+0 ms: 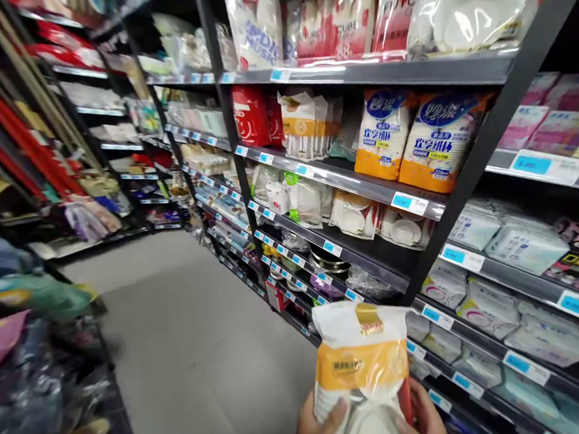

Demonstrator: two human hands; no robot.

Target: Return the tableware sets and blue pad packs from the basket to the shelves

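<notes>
A pack of white disposable tableware is held upright low in the view, at right of centre. It is a clear bag with a white top and an orange band, and round white pieces show through its lower part. My left hand grips its left side, thumb across the front. On the opposite side, my right hand is closed around the edge, next to a red strip. The bottom of the pack is cut off by the frame.
Orange-and-white paper cup packs stand on the shelf unit ahead. Wrapped packets fill shelves at right. Grey aisle floor runs between these and a blurred heap of bagged goods at left.
</notes>
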